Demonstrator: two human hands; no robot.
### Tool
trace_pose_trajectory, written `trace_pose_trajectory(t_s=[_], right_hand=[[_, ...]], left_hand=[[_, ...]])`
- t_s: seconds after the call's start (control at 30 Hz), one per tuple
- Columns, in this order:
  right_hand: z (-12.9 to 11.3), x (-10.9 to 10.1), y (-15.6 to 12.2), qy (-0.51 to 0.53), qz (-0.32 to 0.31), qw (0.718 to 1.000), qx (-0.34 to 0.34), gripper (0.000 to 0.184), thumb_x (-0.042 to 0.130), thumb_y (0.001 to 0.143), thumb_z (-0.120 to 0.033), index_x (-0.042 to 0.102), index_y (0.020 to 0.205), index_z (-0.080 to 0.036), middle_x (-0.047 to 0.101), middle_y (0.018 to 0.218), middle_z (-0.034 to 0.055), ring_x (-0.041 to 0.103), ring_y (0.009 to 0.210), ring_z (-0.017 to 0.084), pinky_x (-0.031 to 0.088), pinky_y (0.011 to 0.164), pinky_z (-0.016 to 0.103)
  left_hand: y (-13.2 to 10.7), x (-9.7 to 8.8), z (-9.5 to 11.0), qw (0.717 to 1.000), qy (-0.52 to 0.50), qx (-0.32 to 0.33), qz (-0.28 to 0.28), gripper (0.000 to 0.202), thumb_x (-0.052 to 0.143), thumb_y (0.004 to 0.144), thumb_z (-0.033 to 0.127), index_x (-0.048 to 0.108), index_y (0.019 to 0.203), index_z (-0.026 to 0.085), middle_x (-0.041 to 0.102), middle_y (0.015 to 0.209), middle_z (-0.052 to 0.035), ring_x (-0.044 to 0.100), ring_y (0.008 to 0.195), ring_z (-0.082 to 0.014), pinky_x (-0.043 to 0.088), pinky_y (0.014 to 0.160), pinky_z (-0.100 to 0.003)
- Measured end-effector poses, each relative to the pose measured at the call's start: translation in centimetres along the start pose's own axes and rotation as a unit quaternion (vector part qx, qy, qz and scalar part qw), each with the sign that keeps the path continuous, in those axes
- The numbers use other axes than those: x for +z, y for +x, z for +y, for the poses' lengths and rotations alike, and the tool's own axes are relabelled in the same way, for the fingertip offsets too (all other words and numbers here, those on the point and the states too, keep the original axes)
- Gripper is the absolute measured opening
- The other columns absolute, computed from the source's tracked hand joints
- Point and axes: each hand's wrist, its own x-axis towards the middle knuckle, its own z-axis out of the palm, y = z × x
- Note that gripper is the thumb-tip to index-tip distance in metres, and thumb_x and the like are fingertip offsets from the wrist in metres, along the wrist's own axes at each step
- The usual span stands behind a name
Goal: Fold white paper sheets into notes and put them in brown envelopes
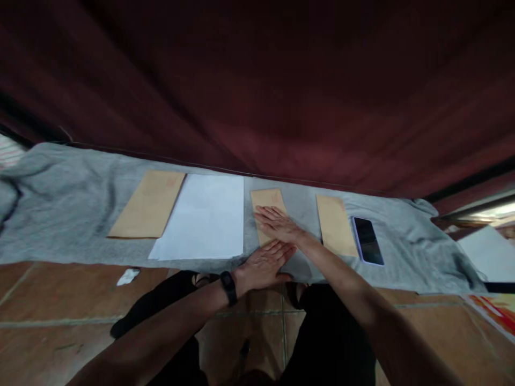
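Under both of my hands lies a small brown envelope on the grey cloth. My right hand rests flat across its middle, fingers stretched out. At its near end my left hand lies flat with the fingers extended, its fingertips close to my right wrist; a dark watch is on that arm. Left of my hands is a stack of white paper, with a larger brown envelope beside it. To the right lies another brown envelope, and next to it a phone.
A grey cloth covers the long narrow surface. Dark red fabric rises behind it. On the tiled floor lies a crumpled white scrap. A white flat item is at the far right.
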Motion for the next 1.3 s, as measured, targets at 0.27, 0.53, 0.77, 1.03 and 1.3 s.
trace_pose_trajectory(t_s=[0.27, 0.53, 0.77, 1.03, 1.3], right_hand=[[3.1, -0.9, 5.4, -0.014, 0.042, 0.999, 0.023, 0.055, 0.028, 0.105, -0.046, 0.03, 0.157, -0.027, 0.02, 0.166, -0.0018, 0.018, 0.153, 0.02, 0.007, 0.127, 0.044], [1.5, -0.3, 4.6, -0.016, 0.083, 0.995, 0.059, 0.056, 0.033, 0.105, -0.043, 0.03, 0.157, -0.024, 0.021, 0.166, 0.002, 0.019, 0.153, 0.023, 0.007, 0.127, 0.047], [-1.4, 0.8, -2.4, 0.03, 0.031, 0.999, -0.002, 0.052, 0.036, 0.105, -0.045, 0.033, 0.155, -0.031, 0.021, 0.165, -0.0018, 0.018, 0.153, 0.019, 0.009, 0.127, 0.046], [-2.2, 0.3, -5.2, 0.082, 0.006, 0.996, -0.038, 0.044, 0.04, 0.105, -0.039, 0.041, 0.149, -0.038, 0.03, 0.162, -0.0079, 0.025, 0.151, 0.014, 0.013, 0.128, 0.04], [1.7, -0.8, 2.3, -0.009, 0.087, 0.995, 0.04, 0.05, 0.035, 0.105, -0.045, 0.036, 0.154, -0.032, 0.025, 0.164, -0.0022, 0.023, 0.152, 0.018, 0.012, 0.127, 0.044]], left_hand=[[-0.2, 0.1, -0.4, 0.999, -0.046, 0.01, -0.004, 0.083, 0.054, 0.093, 0.059, 0.025, 0.156, 0.015, 0.024, 0.165, -0.0136, 0.02, 0.153, -0.0249, 0.014, 0.125, -0.04], [-0.1, 0.0, -0.3, 0.998, -0.055, 0.009, -0.004, 0.08, 0.054, 0.093, 0.057, 0.026, 0.155, 0.015, 0.028, 0.163, -0.0146, 0.022, 0.152, -0.0255, 0.017, 0.124, -0.041], [-0.5, 0.0, 0.0, 0.999, -0.037, 0.012, -0.015, 0.075, 0.06, 0.091, 0.054, 0.039, 0.149, 0.012, 0.043, 0.155, -0.0161, 0.038, 0.145, -0.0273, 0.023, 0.121, -0.039], [-0.9, 0.0, 0.2, 0.999, -0.044, -0.007, -0.026, 0.067, 0.057, 0.091, 0.059, 0.048, 0.143, 0.018, 0.054, 0.147, -0.0132, 0.05, 0.136, -0.0282, 0.035, 0.114, -0.041], [-0.7, 0.1, -0.6, 0.998, -0.05, 0.033, -0.032, 0.069, 0.046, 0.098, 0.055, 0.027, 0.155, 0.02, 0.029, 0.163, -0.0107, 0.026, 0.151, -0.021, 0.019, 0.124, -0.037]])
